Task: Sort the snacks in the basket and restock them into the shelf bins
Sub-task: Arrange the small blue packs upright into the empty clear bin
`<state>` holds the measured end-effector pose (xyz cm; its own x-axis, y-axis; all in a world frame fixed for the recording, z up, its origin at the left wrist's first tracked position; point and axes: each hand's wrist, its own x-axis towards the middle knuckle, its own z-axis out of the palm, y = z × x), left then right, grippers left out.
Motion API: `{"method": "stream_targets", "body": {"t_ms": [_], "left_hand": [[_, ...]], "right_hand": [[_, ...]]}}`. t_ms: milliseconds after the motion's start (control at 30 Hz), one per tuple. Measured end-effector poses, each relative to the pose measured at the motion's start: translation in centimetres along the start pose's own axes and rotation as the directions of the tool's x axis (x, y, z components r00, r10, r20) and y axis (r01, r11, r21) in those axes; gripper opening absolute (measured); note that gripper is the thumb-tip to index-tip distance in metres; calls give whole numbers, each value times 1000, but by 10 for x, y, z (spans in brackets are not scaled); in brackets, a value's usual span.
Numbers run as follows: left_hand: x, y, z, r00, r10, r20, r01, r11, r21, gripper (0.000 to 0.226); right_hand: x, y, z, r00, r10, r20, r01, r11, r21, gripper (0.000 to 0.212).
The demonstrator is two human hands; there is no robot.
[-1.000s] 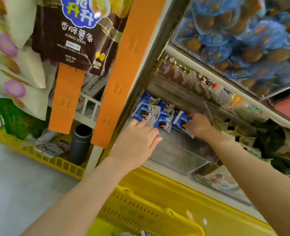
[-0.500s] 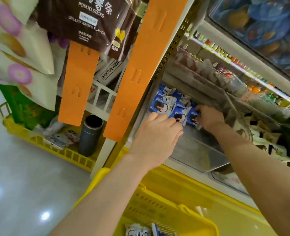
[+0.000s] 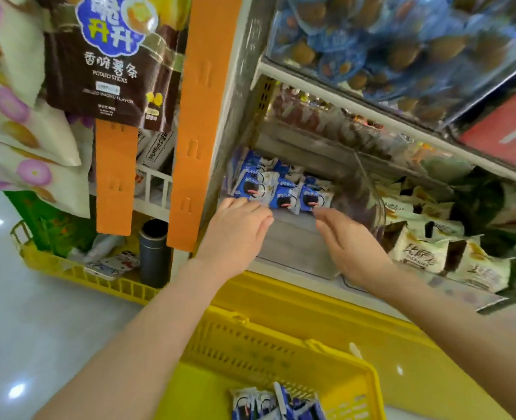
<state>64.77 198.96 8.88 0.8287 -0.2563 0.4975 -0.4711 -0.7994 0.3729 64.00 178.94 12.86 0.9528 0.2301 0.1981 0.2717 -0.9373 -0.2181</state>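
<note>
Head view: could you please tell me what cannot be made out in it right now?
All in the head view:
- Yellow basket: cut off by the bottom edge, so its count of blue packs is unknown.
- Shelf bin: rear packs hidden behind the front row.
- Left hand: its fingertips' contact with a pack is hidden by the hand itself.
- Top-shelf snacks: blurred, labels unreadable.

The basket point(image 3: 281, 353) is smooth yellow plastic with a perforated wall. The snack packets point(image 3: 284, 195) are in glossy blue and white film. The shelf bin point(image 3: 293, 244) has clear plastic walls and a matt grey bottom. The hanging strips point(image 3: 202, 116) are matt orange plastic. The floor point(image 3: 8, 328) is smooth and glossy.
</note>
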Motion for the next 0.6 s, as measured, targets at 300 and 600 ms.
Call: {"method": "stream_targets", "body": {"t_ms": [300, 600], "left_hand": [[-68, 37, 1, 999, 6, -51, -9, 998, -56, 29], [-201, 26, 116, 792, -234, 564, 272, 962, 16, 31]], "right_hand": [[-113, 32, 37, 974, -203, -101, 205, 979, 14, 30], [-181, 75, 185, 833, 81, 547, -96, 995, -2, 39]]}}
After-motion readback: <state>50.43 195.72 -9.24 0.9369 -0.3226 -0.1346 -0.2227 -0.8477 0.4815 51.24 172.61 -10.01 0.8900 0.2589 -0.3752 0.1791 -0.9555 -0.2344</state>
